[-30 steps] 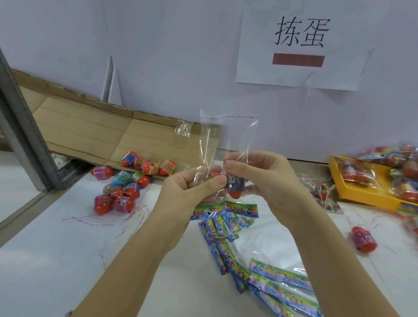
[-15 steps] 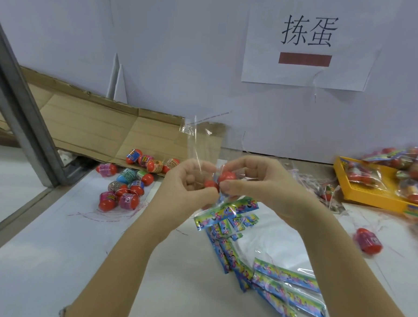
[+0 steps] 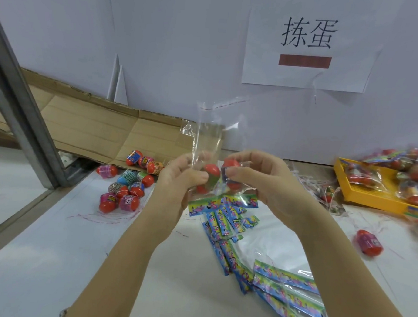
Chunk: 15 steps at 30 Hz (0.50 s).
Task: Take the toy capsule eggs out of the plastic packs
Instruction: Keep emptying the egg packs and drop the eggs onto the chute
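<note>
By the left hand (image 3: 178, 178) a clear pack (image 3: 209, 134) is gripped low, with a red egg (image 3: 212, 172) inside. A second egg (image 3: 230, 164) is pinched by the right hand (image 3: 257, 180); whether it is free of the plastic cannot be told. Extraction is judged mid-step: next, the eggs need to be squeezed out and added to the loose pile (image 3: 126, 183) on the bench (image 3: 40, 258).

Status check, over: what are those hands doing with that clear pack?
Left hand grips clear pack, one egg inside. Right hand pinches second egg, film around it. Card strips on table below, not blocking.
</note>
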Motion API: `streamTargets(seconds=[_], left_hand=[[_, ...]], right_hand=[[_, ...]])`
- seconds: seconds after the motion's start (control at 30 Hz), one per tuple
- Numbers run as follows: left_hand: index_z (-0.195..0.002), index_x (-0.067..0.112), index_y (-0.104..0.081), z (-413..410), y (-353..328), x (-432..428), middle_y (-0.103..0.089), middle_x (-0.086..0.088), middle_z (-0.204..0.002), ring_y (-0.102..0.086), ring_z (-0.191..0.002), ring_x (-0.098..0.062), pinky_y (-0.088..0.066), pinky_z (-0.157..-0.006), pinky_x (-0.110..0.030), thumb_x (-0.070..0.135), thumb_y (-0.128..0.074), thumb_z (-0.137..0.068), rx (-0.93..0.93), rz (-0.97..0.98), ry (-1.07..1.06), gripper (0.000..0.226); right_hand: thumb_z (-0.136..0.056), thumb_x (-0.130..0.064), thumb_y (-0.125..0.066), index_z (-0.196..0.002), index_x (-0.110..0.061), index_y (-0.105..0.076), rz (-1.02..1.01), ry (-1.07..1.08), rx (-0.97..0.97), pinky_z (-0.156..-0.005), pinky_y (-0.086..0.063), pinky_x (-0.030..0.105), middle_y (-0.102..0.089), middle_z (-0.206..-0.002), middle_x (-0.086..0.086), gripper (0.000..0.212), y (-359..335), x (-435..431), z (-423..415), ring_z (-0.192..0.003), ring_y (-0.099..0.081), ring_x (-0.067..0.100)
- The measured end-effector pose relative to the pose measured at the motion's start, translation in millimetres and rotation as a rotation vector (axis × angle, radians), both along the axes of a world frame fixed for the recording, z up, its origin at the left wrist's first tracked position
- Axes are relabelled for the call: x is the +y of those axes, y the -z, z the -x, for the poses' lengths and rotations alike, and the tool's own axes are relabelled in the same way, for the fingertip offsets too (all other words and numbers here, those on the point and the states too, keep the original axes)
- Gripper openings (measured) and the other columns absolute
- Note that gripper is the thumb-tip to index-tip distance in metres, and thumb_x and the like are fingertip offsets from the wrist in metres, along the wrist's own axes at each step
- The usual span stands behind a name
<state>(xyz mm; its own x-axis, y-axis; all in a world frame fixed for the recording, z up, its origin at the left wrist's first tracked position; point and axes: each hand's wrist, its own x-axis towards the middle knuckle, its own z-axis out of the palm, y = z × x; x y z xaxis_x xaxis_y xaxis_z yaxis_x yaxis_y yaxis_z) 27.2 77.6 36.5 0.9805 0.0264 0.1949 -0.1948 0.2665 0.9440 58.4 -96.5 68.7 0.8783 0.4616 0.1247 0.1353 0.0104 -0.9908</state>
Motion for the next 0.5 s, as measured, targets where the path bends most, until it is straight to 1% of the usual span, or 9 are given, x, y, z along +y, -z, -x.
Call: streamTargets(seconds=[0.03,0.1,0.13,0.17,0.2,0.27,0.33,0.43,0.5], left_hand=[[-0.101,0.011,-0.068,-1.0,-0.2,3.2,-0.074,-0.003,-0.083,-0.07,-0.075,-0.017,-0.058,-0.07,-0.028,0.011,-0.06,-0.067,0.016,-0.021,0.023,0.036],[-0.094,0.013,-0.074,-0.6,0.3,7.1,-0.076,-0.008,-0.091,-0.07,-0.083,-0.02,-0.055,-0.081,-0.035,0.017,-0.08,-0.068,0.039,-0.116,0.024,0.028],[-0.092,0.015,-0.076,0.2,0.3,7.4,-0.076,-0.009,-0.095,-0.071,-0.087,-0.02,-0.056,-0.084,-0.036,0.025,-0.085,-0.065,0.044,-0.134,0.02,0.03],[-0.091,0.016,-0.078,1.2,0.2,6.9,-0.076,-0.009,-0.097,-0.072,-0.089,-0.019,-0.058,-0.083,-0.035,0.032,-0.082,-0.062,0.037,-0.127,0.017,0.033],[-0.091,0.017,-0.079,1.5,0.4,5.6,-0.076,-0.009,-0.097,-0.073,-0.09,-0.019,-0.059,-0.08,-0.032,0.036,-0.079,-0.06,0.025,-0.102,0.008,0.036],[-0.088,0.022,-0.08,2.1,-0.2,2.8,-0.077,-0.008,-0.093,-0.074,-0.087,-0.017,-0.059,-0.071,-0.025,0.032,-0.078,-0.059,0.004,-0.025,-0.017,0.031],[-0.086,0.022,-0.081,2.2,-1.3,1.1,-0.077,-0.008,-0.09,-0.075,-0.083,-0.016,-0.058,-0.068,-0.022,0.027,-0.078,-0.061,-0.002,0.016,-0.028,0.026],[-0.088,0.023,-0.08,1.3,-1.8,3.7,-0.077,-0.008,-0.092,-0.074,-0.085,-0.017,-0.059,-0.071,-0.026,0.024,-0.087,-0.064,-0.003,-0.023,-0.022,0.025],[-0.091,0.026,-0.079,1.0,-3.2,5.3,-0.077,-0.006,-0.095,-0.073,-0.086,-0.018,-0.059,-0.073,-0.026,0.027,-0.08,-0.067,-0.024,-0.028,-0.029,0.024]], right_hand=[[-0.076,-0.015,-0.074,-0.091,-0.013,-0.07,-0.012,0.009,-0.006,-0.063,-0.053,0.019,-0.072,-0.077,0.002,0.016,-1.0,-1.0,-0.2,-0.066,-0.067,0.012],[-0.065,-0.029,-0.077,-0.094,-0.014,-0.071,-0.035,0.032,-0.012,-0.068,-0.056,0.022,-0.074,-0.081,0.003,0.033,-2.0,-2.6,-0.9,-0.07,-0.068,0.014],[-0.062,-0.033,-0.077,-0.096,-0.015,-0.072,-0.043,0.045,-0.017,-0.068,-0.057,0.024,-0.074,-0.083,0.004,0.038,-1.8,-3.1,-1.5,-0.071,-0.069,0.015],[-0.062,-0.035,-0.077,-0.095,-0.017,-0.073,-0.048,0.056,-0.017,-0.066,-0.057,0.025,-0.075,-0.084,0.005,0.039,-1.8,-3.6,-1.7,-0.072,-0.07,0.016],[-0.062,-0.038,-0.077,-0.094,-0.019,-0.074,-0.049,0.057,-0.019,-0.064,-0.056,0.025,-0.075,-0.084,0.004,0.037,-1.2,-4.1,-2.1,-0.071,-0.07,0.016],[-0.064,-0.04,-0.079,-0.091,-0.025,-0.077,-0.052,0.039,-0.017,-0.064,-0.057,0.028,-0.075,-0.083,0.003,0.031,-0.9,-3.9,-1.7,-0.07,-0.068,0.014],[-0.064,-0.039,-0.08,-0.091,-0.03,-0.077,-0.071,0.009,-0.017,-0.067,-0.057,0.03,-0.075,-0.084,0.002,0.028,0.2,-3.0,-1.7,-0.071,-0.068,0.013],[-0.064,-0.038,-0.08,-0.09,-0.03,-0.077,-0.084,0.007,-0.024,-0.065,-0.057,0.026,-0.075,-0.083,0.002,0.027,0.4,-1.8,-1.7,-0.07,-0.068,0.013],[-0.06,-0.039,-0.079,-0.089,-0.027,-0.077,-0.055,0.021,-0.033,-0.058,-0.053,0.022,-0.075,-0.081,0.002,0.032,0.7,-1.4,-1.9,-0.067,-0.067,0.012]])
